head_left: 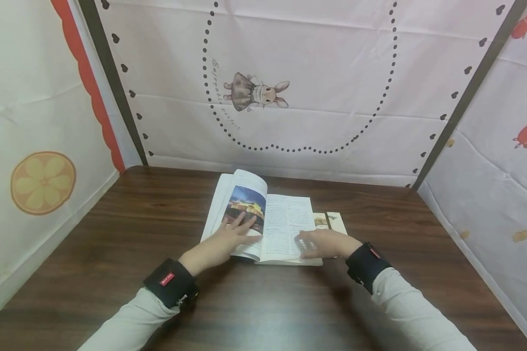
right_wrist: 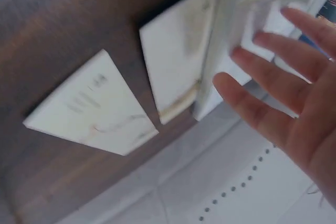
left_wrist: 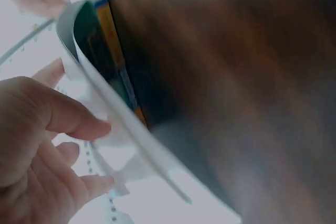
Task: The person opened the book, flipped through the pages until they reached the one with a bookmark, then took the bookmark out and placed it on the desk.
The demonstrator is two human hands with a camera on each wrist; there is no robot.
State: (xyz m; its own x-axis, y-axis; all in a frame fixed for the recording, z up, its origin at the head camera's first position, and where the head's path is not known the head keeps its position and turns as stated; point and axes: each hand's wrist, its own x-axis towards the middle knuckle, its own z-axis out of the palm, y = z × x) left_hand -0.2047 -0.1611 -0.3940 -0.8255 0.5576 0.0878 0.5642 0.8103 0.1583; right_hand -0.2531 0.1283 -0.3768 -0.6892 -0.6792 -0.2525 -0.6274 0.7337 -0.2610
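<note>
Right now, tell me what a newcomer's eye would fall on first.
Probably the open book toward the back of the wooden table, its left page showing a bright photo, with the left hand over that page and the right hand over the other. Next, likely the sideways rabbit printed on the cloth behind.

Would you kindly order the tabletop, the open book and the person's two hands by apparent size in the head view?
1. Tabletop, largest
2. Open book
3. Left hand and right hand, smallest; too alike to rank
</note>
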